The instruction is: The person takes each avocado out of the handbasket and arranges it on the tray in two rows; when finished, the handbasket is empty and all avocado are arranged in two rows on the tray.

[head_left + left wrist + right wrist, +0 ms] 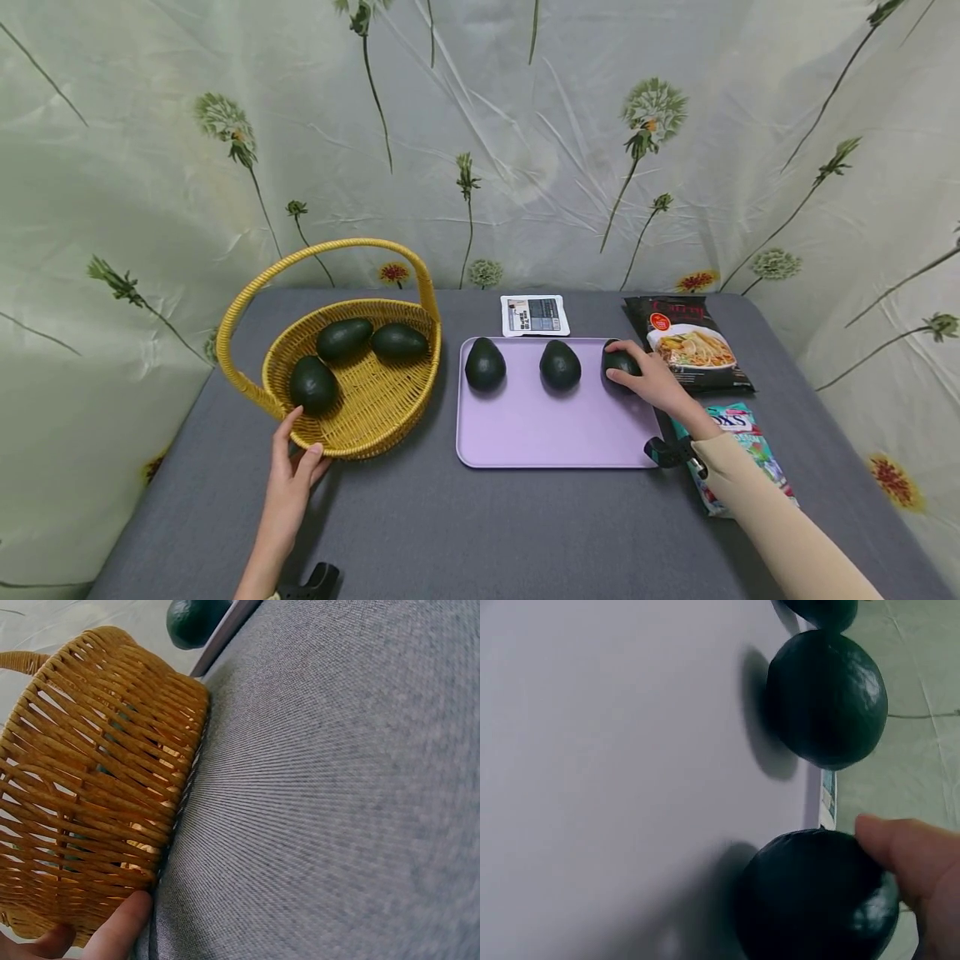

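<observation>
A yellow wicker basket (386,408) with a tall hoop handle stands on the left, holding three dark green avocados. My left hand (294,467) grips its near left rim, one fingertip over the edge. From the left wrist, fingers (124,926) show against the woven wall, low by the table. On the lilac tray (555,433), an avocado (485,365) lies at the left and another avocado (559,366) in the middle. At the tray's right end my right hand (654,385) holds a third avocado (817,900), thumb and fingers around it, partly hiding it.
Behind the tray lies a small white packet (535,316). A black noodle packet (690,346) sits to the right of the tray, with a teal packet (757,450) partly under my right forearm. A dandelion-print cloth (525,167) hangs behind the grey table (480,533).
</observation>
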Tool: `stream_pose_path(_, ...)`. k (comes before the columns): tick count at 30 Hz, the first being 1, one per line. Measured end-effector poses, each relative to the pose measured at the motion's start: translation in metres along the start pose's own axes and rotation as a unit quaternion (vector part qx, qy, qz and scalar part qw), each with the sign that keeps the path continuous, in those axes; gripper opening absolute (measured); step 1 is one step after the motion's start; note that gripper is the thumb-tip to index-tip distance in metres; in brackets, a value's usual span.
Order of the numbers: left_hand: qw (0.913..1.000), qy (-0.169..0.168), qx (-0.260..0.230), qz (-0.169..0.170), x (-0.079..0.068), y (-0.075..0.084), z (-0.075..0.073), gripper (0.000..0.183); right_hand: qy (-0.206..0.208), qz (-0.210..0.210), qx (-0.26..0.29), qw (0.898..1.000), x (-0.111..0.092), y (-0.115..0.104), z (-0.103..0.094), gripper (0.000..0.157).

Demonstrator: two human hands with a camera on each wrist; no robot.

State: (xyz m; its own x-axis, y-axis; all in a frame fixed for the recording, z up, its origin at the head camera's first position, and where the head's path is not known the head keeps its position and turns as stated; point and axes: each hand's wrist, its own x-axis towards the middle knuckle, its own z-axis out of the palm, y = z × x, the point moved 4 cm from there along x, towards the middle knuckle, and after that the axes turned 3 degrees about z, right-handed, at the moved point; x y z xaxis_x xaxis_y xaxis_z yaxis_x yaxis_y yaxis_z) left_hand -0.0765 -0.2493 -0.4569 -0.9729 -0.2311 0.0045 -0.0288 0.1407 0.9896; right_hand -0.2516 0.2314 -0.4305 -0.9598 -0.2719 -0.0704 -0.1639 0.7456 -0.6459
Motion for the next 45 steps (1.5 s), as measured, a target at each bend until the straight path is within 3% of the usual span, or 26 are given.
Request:
stream_pose_path(10, 0.9999, 0.0, -0.011, 0.008, 0.001, 0.001, 0.0, 0.061, -0.023, 0.035, 0.032, 0.999, -0.002, 0.001, -0.002, 0.048)
stream_pose_path(26, 0.9999, 0.004, -0.01, 0.004, 0.0, 0.0, 0.0, 0.062, -0.004, 0.035, 0.009, 0.999, 0.001, 0.0, -0.004, 0.046)
stream_pose_path(38, 0.9999, 0.003, -0.008, 0.006, 0.0, -0.001, 0.0, 0.061, -0.006, 0.032, 0.033, 0.999, 0.0, -0.001, -0.009, 0.047)
stream_pose_path(45, 0.9998, -0.002, -0.016, 0.013, 0.001, -0.001, 0.001, 0.06, 0.006, 0.006, 0.051, 0.999, 0.001, -0.009, -0.016, 0.045)
